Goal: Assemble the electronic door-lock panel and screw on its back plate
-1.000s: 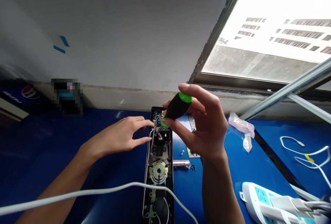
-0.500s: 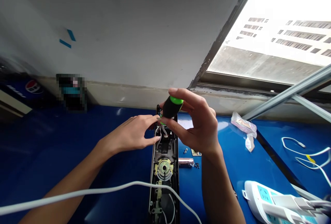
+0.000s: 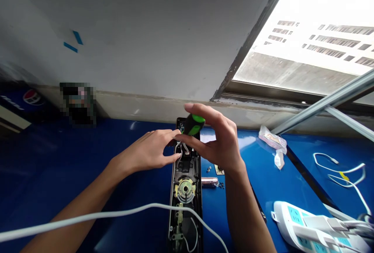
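Observation:
A long black device casing (image 3: 191,167) stands lengthwise on the blue table, its inside exposed, with a round speaker-like part (image 3: 186,189) at its middle and thin white wires near the top. My right hand (image 3: 219,140) is round a black and green screwdriver (image 3: 194,125), thumb against the handle and index finger raised above its end. The tool's tip is hidden. My left hand (image 3: 154,147) reaches in from the left, its fingertips together at the upper part of the casing beside the screwdriver and its thumb near the wires; what they pinch is too small to name.
Right of the casing lie a pinkish cylinder (image 3: 209,182), small screws (image 3: 221,185) and a small board (image 3: 219,170). A white cable (image 3: 117,214) crosses in front. Farther right are a power strip (image 3: 288,216), a plastic packet (image 3: 271,140) and a metal frame (image 3: 327,101).
My right hand has shifted slightly left, and its index finger has come off the screwdriver's end. The handle is tilted more to the right. My left hand stays put.

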{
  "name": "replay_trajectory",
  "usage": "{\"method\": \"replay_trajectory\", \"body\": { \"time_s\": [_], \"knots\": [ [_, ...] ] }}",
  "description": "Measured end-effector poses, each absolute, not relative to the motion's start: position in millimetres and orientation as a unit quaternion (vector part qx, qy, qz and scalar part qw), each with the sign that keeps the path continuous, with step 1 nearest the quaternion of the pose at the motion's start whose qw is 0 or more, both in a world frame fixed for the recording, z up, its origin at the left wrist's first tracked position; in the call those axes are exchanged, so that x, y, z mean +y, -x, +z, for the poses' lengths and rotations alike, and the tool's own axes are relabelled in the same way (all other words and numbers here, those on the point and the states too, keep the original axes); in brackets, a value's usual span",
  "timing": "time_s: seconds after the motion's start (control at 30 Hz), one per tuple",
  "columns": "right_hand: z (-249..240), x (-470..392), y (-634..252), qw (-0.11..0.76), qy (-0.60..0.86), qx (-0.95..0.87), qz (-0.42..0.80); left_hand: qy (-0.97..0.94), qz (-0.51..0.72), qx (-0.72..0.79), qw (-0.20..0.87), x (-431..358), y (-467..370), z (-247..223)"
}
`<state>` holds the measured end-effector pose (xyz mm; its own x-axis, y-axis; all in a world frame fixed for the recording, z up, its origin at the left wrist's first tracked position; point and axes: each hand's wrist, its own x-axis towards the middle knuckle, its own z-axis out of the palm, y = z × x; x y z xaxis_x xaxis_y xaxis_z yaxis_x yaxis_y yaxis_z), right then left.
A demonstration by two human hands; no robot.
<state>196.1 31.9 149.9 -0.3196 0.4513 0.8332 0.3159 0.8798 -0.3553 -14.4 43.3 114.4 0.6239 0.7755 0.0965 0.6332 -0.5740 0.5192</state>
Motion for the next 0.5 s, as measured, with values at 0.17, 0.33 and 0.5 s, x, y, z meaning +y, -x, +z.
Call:
{"method": "replay_trajectory", "body": {
  "time_s": [0.17,0.33,0.5],
  "knots": [
    [161,27,-199,0.516,0.214,-0.822,0.105,-0.851,0.161,0.395,0.307,49,19,114],
    [163,26,-200,0.561,0.18,-0.798,0.126,-0.797,0.172,0.379,0.438,55,21,111],
    [164,26,-201,0.558,0.224,-0.791,0.116,-0.782,0.167,0.384,0.462,55,19,109]
  ]
}}
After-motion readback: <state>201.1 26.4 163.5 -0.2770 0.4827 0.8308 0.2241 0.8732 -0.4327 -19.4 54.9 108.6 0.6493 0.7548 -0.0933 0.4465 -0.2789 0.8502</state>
